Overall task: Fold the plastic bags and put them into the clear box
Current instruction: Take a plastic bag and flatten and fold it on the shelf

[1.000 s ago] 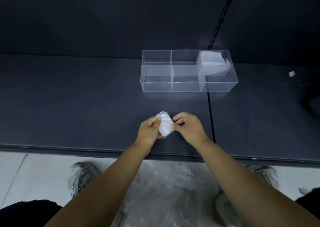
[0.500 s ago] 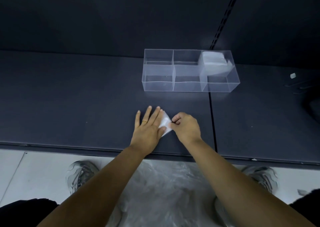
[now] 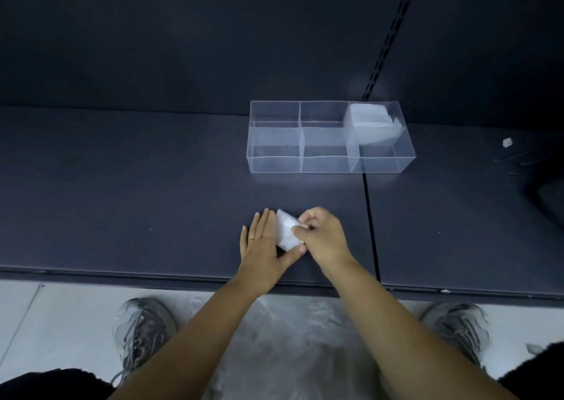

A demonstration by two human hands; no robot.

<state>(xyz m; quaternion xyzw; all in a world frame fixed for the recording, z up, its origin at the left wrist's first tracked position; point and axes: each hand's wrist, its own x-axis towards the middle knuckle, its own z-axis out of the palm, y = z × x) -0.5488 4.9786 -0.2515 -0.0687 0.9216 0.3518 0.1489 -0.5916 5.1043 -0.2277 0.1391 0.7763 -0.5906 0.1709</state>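
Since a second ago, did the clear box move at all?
No. The clear box sits where it was: the table seam still meets its front wall just right of the right-hand divider, as in the earlier pictures.

I see a dark surface point(image 3: 122, 186), a small white scrap point(image 3: 507, 142) far right, and grey sneakers point(image 3: 143, 329) on the near floor point(image 3: 61, 323).

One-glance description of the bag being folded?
On the dark table, look near its front edge, before the clear box. The white folded bag lies between the flat left hand and the pinching right hand; the other folded bags sit inside the box.
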